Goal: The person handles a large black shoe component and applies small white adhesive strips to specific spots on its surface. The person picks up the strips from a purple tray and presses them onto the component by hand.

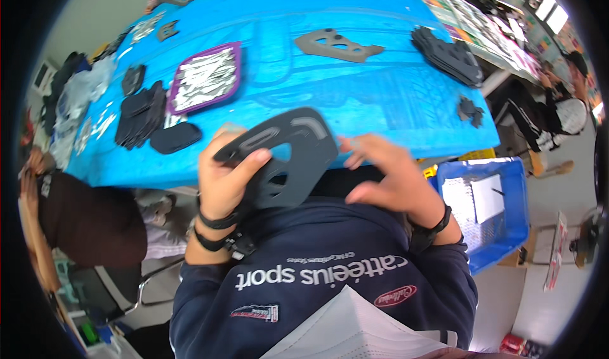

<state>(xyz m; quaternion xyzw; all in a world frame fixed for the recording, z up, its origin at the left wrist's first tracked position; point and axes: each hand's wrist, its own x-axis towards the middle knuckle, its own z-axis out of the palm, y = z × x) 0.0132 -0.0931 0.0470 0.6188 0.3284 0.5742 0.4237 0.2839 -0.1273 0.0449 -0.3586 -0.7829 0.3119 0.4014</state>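
My left hand (223,172) grips a dark grey flat cut-out piece (303,175) by its left side, thumb on top. The piece is tilted in front of my chest, with several openings through it and a pale grey curved patch near its upper edge. Off its right edge, my right hand (394,178) hangs with fingers apart, slightly blurred, holding nothing that I can see. Beyond the held piece, a purple basket (238,73) of white strips (206,78) stands on the blue-covered table (273,92).
Stacked dark pieces (139,115) and a dark oval piece (176,138) lie left. A grey-brown cut-out piece (339,46) lies farther back, with a dark stack (447,56) at the right. A blue crate (523,213) stands beside me. Another person (89,219) sits at left.
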